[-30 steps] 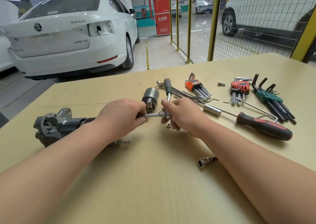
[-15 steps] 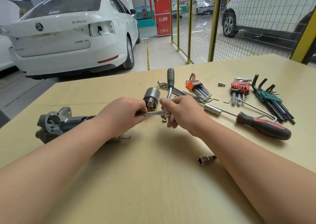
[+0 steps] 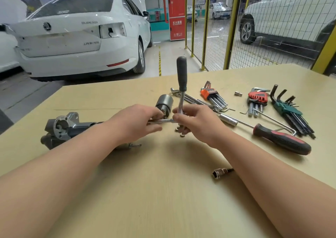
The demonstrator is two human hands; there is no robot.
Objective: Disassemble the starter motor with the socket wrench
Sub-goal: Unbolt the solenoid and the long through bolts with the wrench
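I saw the left grip [image 3: 138,123] pinching a knurled extension bar [image 3: 161,121]. The right grip [image 3: 198,123] was curled round the socket wrench [image 3: 182,78] near its head, with the handle upright toward twelve o'clock. The starter motor [image 3: 65,127] lay on the worktop [image 3: 163,201] at nine o'clock from the hands. A loose socket [image 3: 219,172] lay at five o'clock.

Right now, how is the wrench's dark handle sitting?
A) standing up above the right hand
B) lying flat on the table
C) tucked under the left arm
A: the wrench handle rises upright from the right hand, which grips its lower end above the table.
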